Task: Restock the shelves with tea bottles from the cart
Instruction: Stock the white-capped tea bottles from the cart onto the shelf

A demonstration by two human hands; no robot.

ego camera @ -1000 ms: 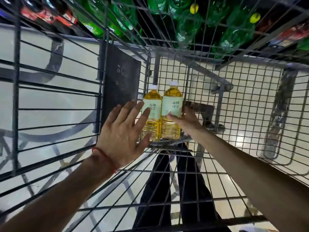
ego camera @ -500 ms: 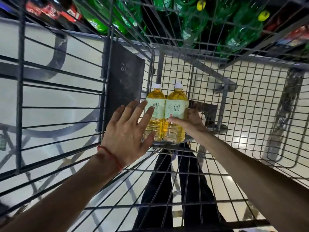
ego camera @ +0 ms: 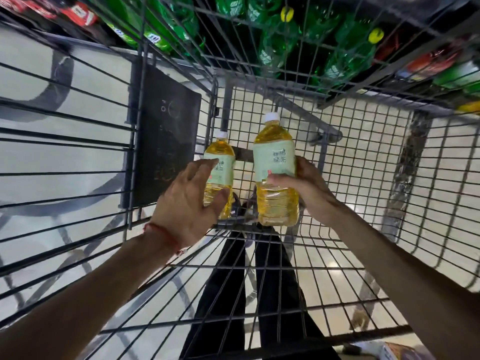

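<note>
Lifted the clear plastic bottle of yellow tea (ego camera: 275,172), white-capped and pale-green-labelled, up and to the right since half a second before, away from its twin. Had both standing side by side and touching back then.

Head view: clasped that bottle in the right grip (ego camera: 306,193), thumb across the front at the label's lower edge, fingers wrapped behind. Held it upright above the bottom of the grey wire shopping cart (ego camera: 225,107), towards the far end. Closed the left grip (ego camera: 187,201) on the second tea bottle (ego camera: 223,175), thumb across the front below the label, fingers round its left side. Had this one upright and lower, at the cart's far end, just beside the flat black panel (ego camera: 166,141) on the left wall. Could not tell whether its base touched the wire, being hidden by the grip. Wore a red string bracelet (ego camera: 166,235) on the left wrist. Showed black trousers (ego camera: 275,294) through the wire bottom. Beyond the cart, faced a shelf (ego camera: 85,42) of green plastic bottles (ego camera: 272,48), some yellow-capped, with red-labelled bottles (ego camera: 78,14) to their left.
</note>
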